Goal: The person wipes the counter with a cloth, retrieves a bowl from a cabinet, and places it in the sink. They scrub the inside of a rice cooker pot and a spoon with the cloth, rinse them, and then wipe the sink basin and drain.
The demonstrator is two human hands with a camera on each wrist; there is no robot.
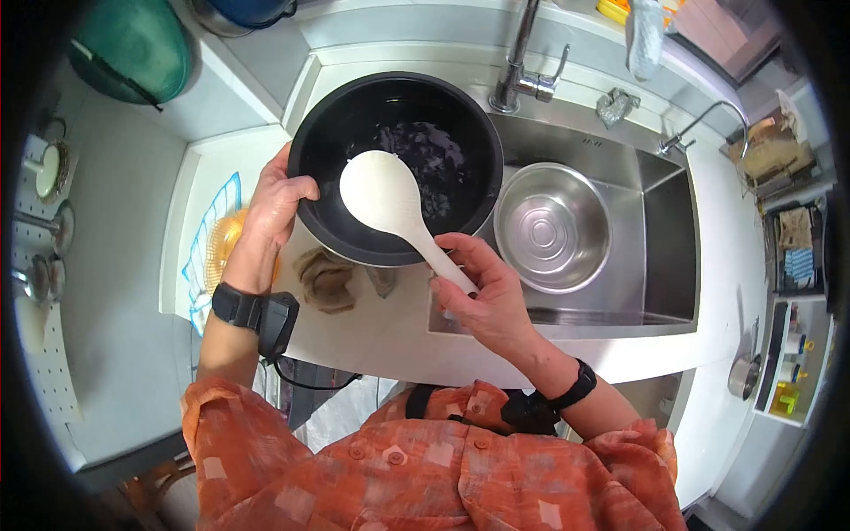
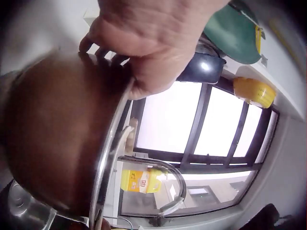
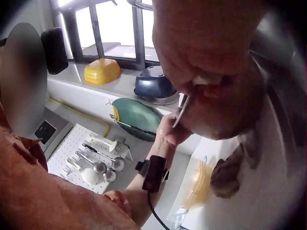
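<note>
Black pot is up at top centre of the frame, over the left end of the sink, with the left hand curled tight round its left rim. Right hand pinches the handle of a white rice paddle, blade over the pot's mouth. Steel bowl sits in the sink just right of it, and a brown rag lies on the table below.

- A steel bowl sits upright in the sink, below the tap.
- A crumpled brown cloth lies on the white worktop, left of the sink.
- An amber strainer rests on a blue-edged mat, near the cloth.
- A green basin stands at the far left corner.
- A yellow basket sits on the windowsill, beside a dark blue cooker.
- Ladles hang on a white pegboard.
</note>
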